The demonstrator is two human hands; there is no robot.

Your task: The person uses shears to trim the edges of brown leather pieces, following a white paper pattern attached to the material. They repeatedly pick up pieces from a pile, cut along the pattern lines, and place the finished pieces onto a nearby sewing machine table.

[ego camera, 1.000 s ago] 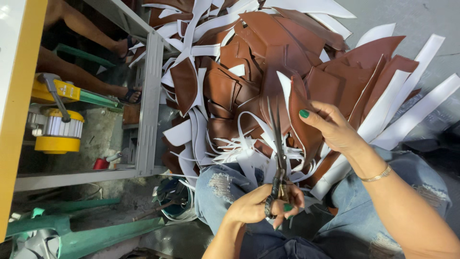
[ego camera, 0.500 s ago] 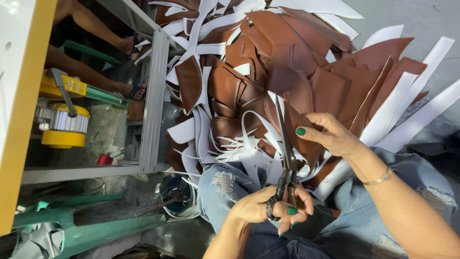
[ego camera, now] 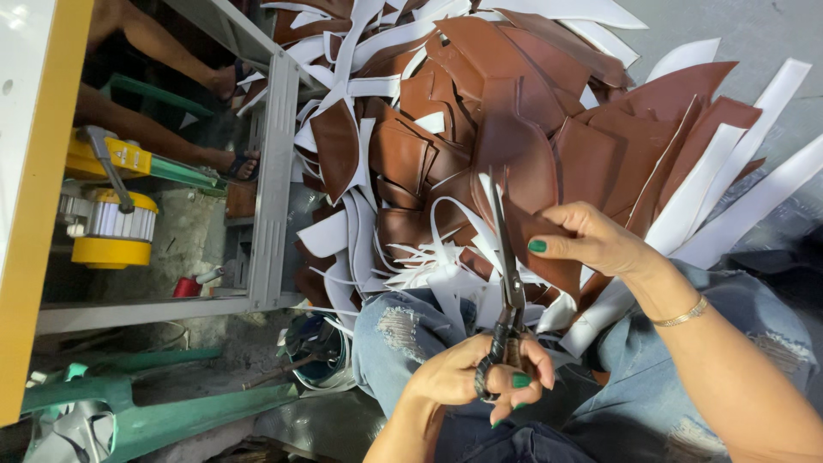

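**Scissors mid-cut on a brown leather piece, pile of offcuts behind**

So the grip first: the left hand [ego camera: 480, 386] is clenched around the handles of a pair of dark scissors [ego camera: 507, 291], fingers through the loops, green nail polish showing. The blades point away toward the far side and look nearly closed, running along the edge of a brown leather piece [ego camera: 536, 249].

The right hand [ego camera: 600, 244] has that leather piece pinched between thumb and fingers, just right of the blades, holding it up over the lap. There's a thin gold bracelet [ego camera: 681, 313] on that wrist.

Under both hands are ripped blue jeans [ego camera: 403, 334], with thin white trimmings [ego camera: 429, 257] curling over the knees, right below the cut.

Farther out, a big heap of brown leather cutouts [ego camera: 514, 103] mixed with white strips [ego camera: 729, 197] is spread over the grey floor [ego camera: 754, 34], taking up most of the far and right side.

Over on the left there's a grey metal frame [ego camera: 270, 180], a yellow machine part [ego camera: 107, 227] beside a yellow-edged worktop [ego camera: 34, 214], and another person's bare legs [ego camera: 146, 86] in sandals. A green bar [ego camera: 163, 416] sits near-left on the floor.
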